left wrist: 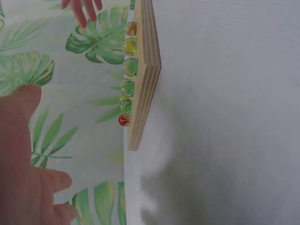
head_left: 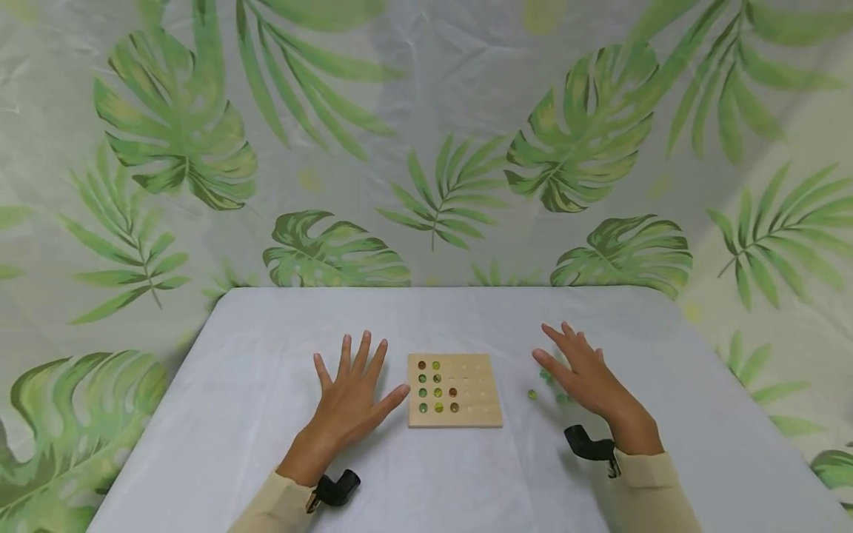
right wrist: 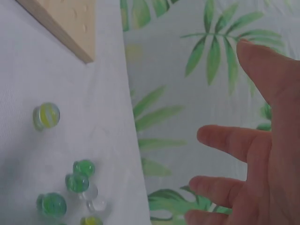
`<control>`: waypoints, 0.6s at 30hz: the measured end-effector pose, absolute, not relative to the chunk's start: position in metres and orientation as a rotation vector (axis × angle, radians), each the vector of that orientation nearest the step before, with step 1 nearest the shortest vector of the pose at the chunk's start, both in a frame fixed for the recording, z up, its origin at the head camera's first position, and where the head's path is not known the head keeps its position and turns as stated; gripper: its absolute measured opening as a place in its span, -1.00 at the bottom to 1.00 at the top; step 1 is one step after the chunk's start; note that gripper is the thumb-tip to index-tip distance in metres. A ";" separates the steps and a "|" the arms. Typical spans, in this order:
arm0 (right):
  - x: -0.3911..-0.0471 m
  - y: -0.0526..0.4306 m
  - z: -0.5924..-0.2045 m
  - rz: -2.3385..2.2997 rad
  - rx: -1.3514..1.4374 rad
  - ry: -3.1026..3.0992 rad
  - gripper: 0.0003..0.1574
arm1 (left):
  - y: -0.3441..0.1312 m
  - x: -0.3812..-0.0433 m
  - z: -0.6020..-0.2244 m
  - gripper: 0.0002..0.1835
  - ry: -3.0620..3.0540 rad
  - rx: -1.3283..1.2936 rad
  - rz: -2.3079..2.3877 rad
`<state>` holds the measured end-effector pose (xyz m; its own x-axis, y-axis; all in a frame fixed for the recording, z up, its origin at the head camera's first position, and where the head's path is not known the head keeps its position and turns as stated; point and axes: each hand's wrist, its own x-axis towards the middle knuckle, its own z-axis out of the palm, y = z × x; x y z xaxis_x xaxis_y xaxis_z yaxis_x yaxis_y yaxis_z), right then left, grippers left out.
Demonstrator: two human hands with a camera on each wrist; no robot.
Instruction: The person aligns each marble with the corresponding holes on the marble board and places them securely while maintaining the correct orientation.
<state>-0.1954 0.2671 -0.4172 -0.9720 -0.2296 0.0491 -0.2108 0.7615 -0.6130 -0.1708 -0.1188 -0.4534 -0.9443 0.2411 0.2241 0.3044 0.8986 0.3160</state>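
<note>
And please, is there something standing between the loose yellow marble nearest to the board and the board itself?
Nothing visible: only bare white cloth lies between that yellow marble and the wooden board. The loose green marbles lie farther from the board.

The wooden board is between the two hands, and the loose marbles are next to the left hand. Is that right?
Not quite: the head view shows the loose marbles next to the right hand, not the left hand. The wooden board is between the two hands.
</note>
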 end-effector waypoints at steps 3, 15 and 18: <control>-0.199 0.272 -0.417 -1.000 -0.372 2.936 -0.14 | -0.118 -0.171 -0.453 -0.05 -2.894 -0.481 -0.588; -0.203 0.295 -0.426 -0.957 -0.348 2.951 -0.21 | -0.115 -0.177 -0.464 0.05 -2.949 -0.736 -0.953; -0.200 0.299 -0.430 -0.973 -0.357 2.948 -0.30 | -0.115 -0.179 -0.468 0.07 -2.934 -0.803 -1.037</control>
<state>-0.1999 0.2991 -0.4300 -0.9737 -0.2208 0.0557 -0.2105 0.7799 -0.5895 -0.1786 -0.1147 -0.4681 -0.8728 0.4789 0.0949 0.4321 0.6674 0.6065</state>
